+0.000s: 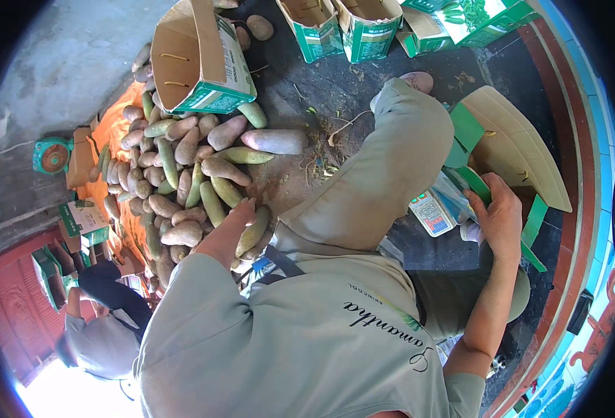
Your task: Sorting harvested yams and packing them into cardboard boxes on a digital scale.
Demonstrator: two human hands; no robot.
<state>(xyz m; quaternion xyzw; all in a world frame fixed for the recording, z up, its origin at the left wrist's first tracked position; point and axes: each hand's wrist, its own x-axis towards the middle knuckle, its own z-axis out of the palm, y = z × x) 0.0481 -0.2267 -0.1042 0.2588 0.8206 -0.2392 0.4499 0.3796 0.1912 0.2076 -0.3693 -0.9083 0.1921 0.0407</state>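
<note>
My left hand (243, 210) reaches down to the near edge of a heap of long, plump gourd-like vegetables (184, 233), some green, some reddish-brown. It is against a green gourd-like vegetable (254, 233); its fingers are mostly hidden from me. At the right, my right hand (497, 214) has its thumb and fingers closed about a green flap (479, 187) of an opened cardboard box (523, 150). Next to that hand stands a scale (433, 213) with a panel of coloured keys, partly hidden by the box and a clear plastic sheet.
An open green-and-brown carton (217, 66) stands at the heap's far side. More open cartons (370, 28) line the far edge. An orange sheet (112, 132) lies under the vegetables. A teal fan (52, 155) is at the left; another person (105, 334) works at lower left.
</note>
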